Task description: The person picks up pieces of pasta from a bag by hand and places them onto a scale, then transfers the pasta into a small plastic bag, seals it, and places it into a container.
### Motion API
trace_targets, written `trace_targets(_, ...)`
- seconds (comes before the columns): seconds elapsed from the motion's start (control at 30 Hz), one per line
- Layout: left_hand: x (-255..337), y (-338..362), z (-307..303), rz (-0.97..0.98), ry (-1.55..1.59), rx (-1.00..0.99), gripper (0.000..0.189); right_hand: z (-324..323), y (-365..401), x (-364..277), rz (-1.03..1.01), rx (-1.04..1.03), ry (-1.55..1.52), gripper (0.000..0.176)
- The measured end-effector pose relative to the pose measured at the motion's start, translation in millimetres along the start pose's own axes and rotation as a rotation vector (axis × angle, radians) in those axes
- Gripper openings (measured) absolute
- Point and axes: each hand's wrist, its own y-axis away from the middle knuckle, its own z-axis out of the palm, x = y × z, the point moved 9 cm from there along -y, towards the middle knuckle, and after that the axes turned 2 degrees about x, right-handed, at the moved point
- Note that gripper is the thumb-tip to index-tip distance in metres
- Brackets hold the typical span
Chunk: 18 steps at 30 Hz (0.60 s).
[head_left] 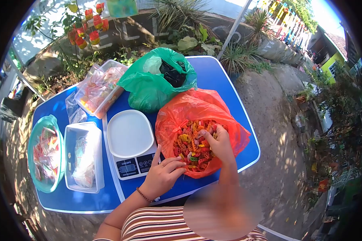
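Note:
An orange plastic bag (pixel 189 104) lies open, full of small red, yellow and orange openwork pieces (pixel 193 146) that look like dry snack crackers. Inside it, my right hand (pixel 220 145) is curled at the pieces' upper right, thumb and fingers closing around a few. My left hand (pixel 163 176) is at the bag's lower left edge, its index finger raised, the others loosely bent and apart, fingertips by the rim. Just left of the bag is a white kitchen scale (pixel 143 164) with a dark display. On it rests a white square lid or tray (pixel 130 133).
A green plastic bag (pixel 149 94) with black plastic inside stands behind. Left are a clear container (pixel 110 102) of packed bags, a white box (pixel 101 160) with clear plastic bags, and a teal basket (pixel 62 160) of packets. All stand on a blue folding table (pixel 225 86).

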Motion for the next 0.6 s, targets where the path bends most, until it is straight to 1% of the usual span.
trace_targets(0.07,0,1,0,0.005,-0.006,0.012,0.010,8,3,-15,-0.144,-0.051,0.130,0.026)
trace_targets(0.17,1,0,-1,0.003,-0.010,0.017,0.010,25,11,-36,-0.117,-0.184,0.126,0.026)
trace_targets(0.27,1,1,-2,-0.001,-0.005,0.014,0.009,19,4,-21,-0.100,-0.193,0.549,0.027)
trace_targets(0.37,0,3,-3,-0.007,-0.004,0.020,0.009,2,-2,-6,-0.101,0.009,0.799,0.024)
trace_targets(0.47,-1,3,-2,-0.012,-0.010,0.025,0.009,2,4,-30,-0.114,0.061,0.547,0.026)
trace_targets(0.57,0,2,-3,-0.007,-0.029,0.025,0.009,39,21,-60,-0.385,-0.184,0.324,0.031)
trace_targets(0.6,0,1,-3,-0.001,-0.038,0.025,0.009,41,24,-58,-0.364,-0.215,0.381,0.031)
